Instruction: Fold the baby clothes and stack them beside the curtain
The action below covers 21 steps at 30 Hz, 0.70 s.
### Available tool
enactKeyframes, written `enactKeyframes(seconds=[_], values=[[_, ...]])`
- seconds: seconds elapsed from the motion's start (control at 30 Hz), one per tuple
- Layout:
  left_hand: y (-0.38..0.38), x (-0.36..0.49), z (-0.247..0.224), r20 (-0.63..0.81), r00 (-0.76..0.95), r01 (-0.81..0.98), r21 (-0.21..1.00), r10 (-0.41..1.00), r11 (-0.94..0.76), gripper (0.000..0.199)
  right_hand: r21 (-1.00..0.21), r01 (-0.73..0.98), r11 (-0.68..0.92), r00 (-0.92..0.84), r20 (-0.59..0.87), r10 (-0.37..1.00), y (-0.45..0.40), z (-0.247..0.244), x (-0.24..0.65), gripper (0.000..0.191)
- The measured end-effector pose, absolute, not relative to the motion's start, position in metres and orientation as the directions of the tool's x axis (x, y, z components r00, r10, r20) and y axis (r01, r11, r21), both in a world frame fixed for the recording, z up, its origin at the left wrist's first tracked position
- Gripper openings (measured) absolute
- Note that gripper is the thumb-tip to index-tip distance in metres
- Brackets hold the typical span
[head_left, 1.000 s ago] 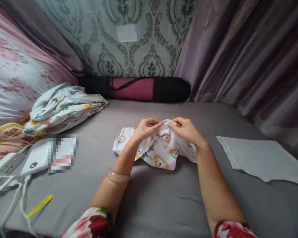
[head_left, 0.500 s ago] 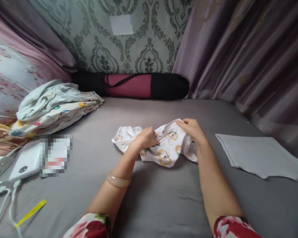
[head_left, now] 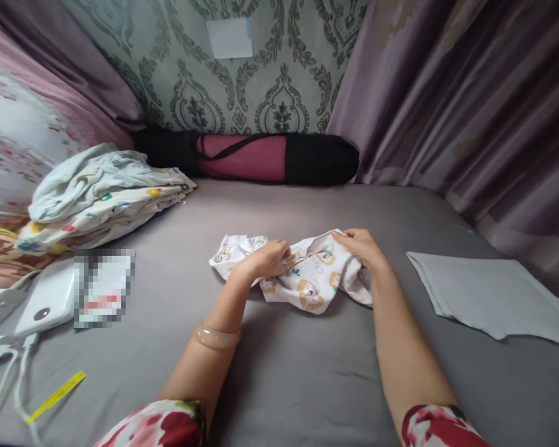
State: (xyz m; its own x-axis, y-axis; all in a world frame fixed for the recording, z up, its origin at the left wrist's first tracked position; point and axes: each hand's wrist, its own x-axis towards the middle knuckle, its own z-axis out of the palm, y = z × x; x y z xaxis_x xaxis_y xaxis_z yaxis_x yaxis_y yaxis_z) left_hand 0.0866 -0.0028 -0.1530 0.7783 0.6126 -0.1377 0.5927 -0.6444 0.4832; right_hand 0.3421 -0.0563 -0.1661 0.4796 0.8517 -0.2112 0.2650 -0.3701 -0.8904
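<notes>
A small white garment printed with orange lion faces (head_left: 311,292) lies crumpled on the grey bed sheet (head_left: 302,379). My left hand (head_left: 270,257) is closed on the middle of its upper side, with the fingertips partly hidden in the folds. At the upper right edge of the cloth, my right hand (head_left: 361,245) pinches the fabric between thumb and fingers. One end of the garment sticks out left past my left hand, and another part hangs down beneath my right wrist.
Folded grey fabric (head_left: 489,295) lies to the right. At the left are piled clothes (head_left: 97,186), a white power bank (head_left: 49,298), white cables (head_left: 23,379) and a yellow strip (head_left: 58,397). Along the wall rests a black and maroon long bag (head_left: 246,158).
My left hand has shifted slightly left along the garment, uncovering a little more print. My right hand keeps its hold on the edge, slightly lower in view.
</notes>
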Motion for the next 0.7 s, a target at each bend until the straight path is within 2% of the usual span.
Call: enactKeyframes(seconds=[0.17,0.37,0.53,0.7], values=[[0.008,0.079,-0.155,-0.184,0.767,0.568,0.642,0.615,-0.515,0.028,-0.852,0.341,-0.398,0.466,-0.215,0.858,-0.057,-0.165,0.344,0.03],[0.014,0.062,-0.143,-0.132,0.717,0.486,0.798,0.685,-0.355,0.032,-0.837,0.36,-0.411,0.43,-0.242,0.87,-0.057,-0.164,0.345,0.025],[0.014,0.059,-0.141,-0.133,0.574,0.476,0.857,0.808,-0.198,0.033,-0.867,0.352,-0.351,0.304,-0.248,0.92,-0.06,-0.162,0.348,0.024],[0.019,0.061,-0.149,-0.11,0.508,0.484,0.857,0.854,-0.178,0.033,-0.877,0.381,-0.292,0.205,-0.227,0.952,-0.061,-0.164,0.353,0.022]])
